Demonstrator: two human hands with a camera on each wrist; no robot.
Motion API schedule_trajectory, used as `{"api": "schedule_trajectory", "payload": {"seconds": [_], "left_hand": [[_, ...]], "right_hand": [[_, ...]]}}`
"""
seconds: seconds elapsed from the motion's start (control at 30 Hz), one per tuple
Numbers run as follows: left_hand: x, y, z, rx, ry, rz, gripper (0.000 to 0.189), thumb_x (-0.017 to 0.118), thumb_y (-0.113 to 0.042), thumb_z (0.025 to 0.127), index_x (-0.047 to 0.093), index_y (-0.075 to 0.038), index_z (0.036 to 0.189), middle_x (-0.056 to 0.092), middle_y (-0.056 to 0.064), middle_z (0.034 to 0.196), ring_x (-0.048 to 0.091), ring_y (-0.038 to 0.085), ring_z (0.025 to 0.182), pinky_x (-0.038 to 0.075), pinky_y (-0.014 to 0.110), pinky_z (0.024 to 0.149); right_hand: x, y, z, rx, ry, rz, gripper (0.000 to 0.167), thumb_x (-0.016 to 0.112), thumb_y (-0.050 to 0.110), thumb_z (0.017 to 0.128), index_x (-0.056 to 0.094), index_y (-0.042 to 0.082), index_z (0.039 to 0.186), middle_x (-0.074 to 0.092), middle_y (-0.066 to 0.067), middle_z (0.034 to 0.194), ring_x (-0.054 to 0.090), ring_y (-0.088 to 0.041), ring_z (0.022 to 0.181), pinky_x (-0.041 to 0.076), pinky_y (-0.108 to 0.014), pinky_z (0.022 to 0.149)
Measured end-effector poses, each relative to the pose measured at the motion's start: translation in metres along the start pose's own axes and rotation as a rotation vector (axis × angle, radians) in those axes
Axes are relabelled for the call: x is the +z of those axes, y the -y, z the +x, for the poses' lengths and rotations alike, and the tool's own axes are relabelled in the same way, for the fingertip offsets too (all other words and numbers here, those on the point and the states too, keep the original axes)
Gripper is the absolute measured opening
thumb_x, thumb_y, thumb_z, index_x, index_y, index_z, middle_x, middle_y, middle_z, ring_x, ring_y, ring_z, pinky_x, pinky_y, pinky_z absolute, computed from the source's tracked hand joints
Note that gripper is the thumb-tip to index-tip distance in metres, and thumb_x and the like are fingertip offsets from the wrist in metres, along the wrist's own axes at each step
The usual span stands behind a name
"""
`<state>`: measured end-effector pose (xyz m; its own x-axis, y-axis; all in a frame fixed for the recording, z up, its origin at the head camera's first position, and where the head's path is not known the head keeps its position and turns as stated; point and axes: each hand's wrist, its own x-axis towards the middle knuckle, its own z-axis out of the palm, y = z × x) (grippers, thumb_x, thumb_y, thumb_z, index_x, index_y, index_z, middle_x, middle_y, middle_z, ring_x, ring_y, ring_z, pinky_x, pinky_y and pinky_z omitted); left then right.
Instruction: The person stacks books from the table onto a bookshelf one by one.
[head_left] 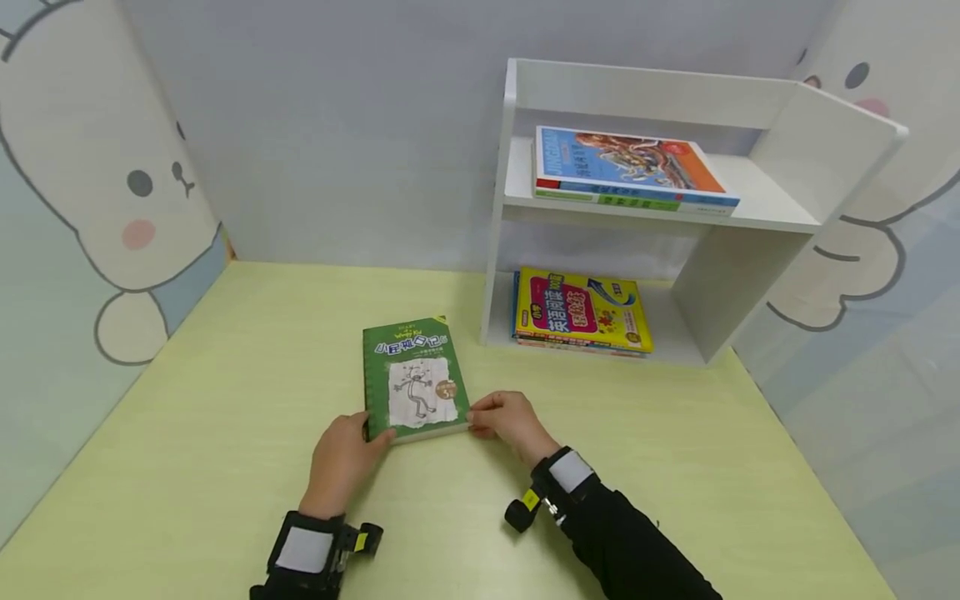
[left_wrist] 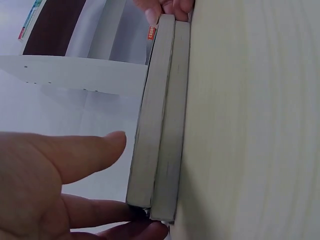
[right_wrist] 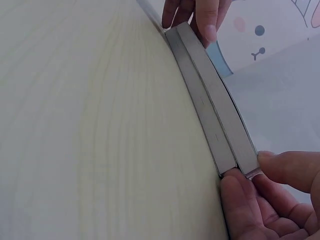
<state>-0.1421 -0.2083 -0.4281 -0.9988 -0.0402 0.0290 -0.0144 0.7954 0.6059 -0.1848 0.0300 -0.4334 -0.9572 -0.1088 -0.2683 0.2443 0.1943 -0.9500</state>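
A green comic-style book [head_left: 417, 379] lies face up on the table, on top of a second book [left_wrist: 171, 130] of similar size. Both page edges show in the wrist views. My left hand [head_left: 343, 462] is at the near left corner of the stack. Its fingers touch the books' side, while its thumb [left_wrist: 95, 155] stands out straight, apart from the cover in the left wrist view. At the near right corner, my right hand [head_left: 512, 422] pinches the green book, thumb [right_wrist: 287, 167] at the top edge and bent fingers against the side. The lower book's cover is hidden.
A white two-tier shelf [head_left: 498, 208] stands at the back right of the pale yellow table [head_left: 187, 433]. Books with a blue and orange cover [head_left: 630, 162] lie flat on its upper level. Below them lies a stack topped by a yellow book [head_left: 585, 312]. Walls border the table.
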Motion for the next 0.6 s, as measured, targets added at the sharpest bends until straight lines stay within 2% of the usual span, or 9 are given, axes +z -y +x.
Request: {"api": "schedule_trajectory", "payload": {"seconds": [0.07, 0.17, 0.27, 0.5, 0.6], "left_hand": [[0.0, -0.001, -0.002, 0.0, 0.013, -0.001, 0.046, 0.071, -0.027, 0.088, 0.065, 0.013, 0.111, 0.065, 0.02, 0.09, 0.057, 0.025, 0.075, 0.046, 0.038, 0.058], [0.0, -0.003, -0.006, 0.01, 0.036, 0.002, 0.051, 0.069, -0.029, 0.09, 0.062, 0.015, 0.117, 0.065, 0.027, 0.107, 0.063, 0.036, 0.094, 0.052, 0.048, 0.074], [0.0, -0.005, -0.013, 0.02, 0.064, 0.008, 0.054, 0.068, -0.029, 0.091, 0.06, 0.015, 0.12, 0.059, 0.032, 0.12, 0.056, 0.045, 0.112, 0.048, 0.055, 0.087], [-0.002, -0.012, -0.028, 0.033, 0.134, 0.051, 0.054, 0.068, -0.032, 0.091, 0.06, 0.012, 0.122, 0.051, 0.035, 0.128, 0.05, 0.05, 0.118, 0.045, 0.059, 0.092], [-0.003, -0.014, -0.035, 0.049, 0.142, 0.063, 0.054, 0.07, -0.033, 0.089, 0.061, 0.01, 0.121, 0.051, 0.035, 0.128, 0.05, 0.05, 0.118, 0.045, 0.059, 0.093]], "right_hand": [[-0.002, -0.001, -0.001, -0.002, 0.013, -0.008, 0.016, 0.067, 0.001, 0.089, 0.065, -0.011, 0.1, 0.066, -0.015, 0.092, 0.066, -0.016, 0.077, 0.058, -0.033, 0.075], [-0.007, -0.004, -0.004, 0.003, 0.024, -0.018, 0.016, 0.067, 0.001, 0.089, 0.065, -0.01, 0.1, 0.066, -0.015, 0.093, 0.066, -0.017, 0.077, 0.058, -0.033, 0.075], [-0.013, -0.006, -0.009, 0.018, 0.03, -0.035, 0.016, 0.067, 0.003, 0.089, 0.065, -0.009, 0.1, 0.066, -0.015, 0.092, 0.067, -0.018, 0.078, 0.058, -0.033, 0.076], [-0.027, -0.011, -0.021, 0.04, 0.068, -0.091, 0.018, 0.069, 0.007, 0.089, 0.065, -0.006, 0.1, 0.067, -0.013, 0.09, 0.067, -0.019, 0.077, 0.058, -0.033, 0.075], [-0.032, -0.013, -0.028, 0.037, 0.092, -0.103, 0.019, 0.069, 0.008, 0.089, 0.065, -0.007, 0.1, 0.068, -0.012, 0.089, 0.067, -0.019, 0.076, 0.058, -0.033, 0.075]]}}
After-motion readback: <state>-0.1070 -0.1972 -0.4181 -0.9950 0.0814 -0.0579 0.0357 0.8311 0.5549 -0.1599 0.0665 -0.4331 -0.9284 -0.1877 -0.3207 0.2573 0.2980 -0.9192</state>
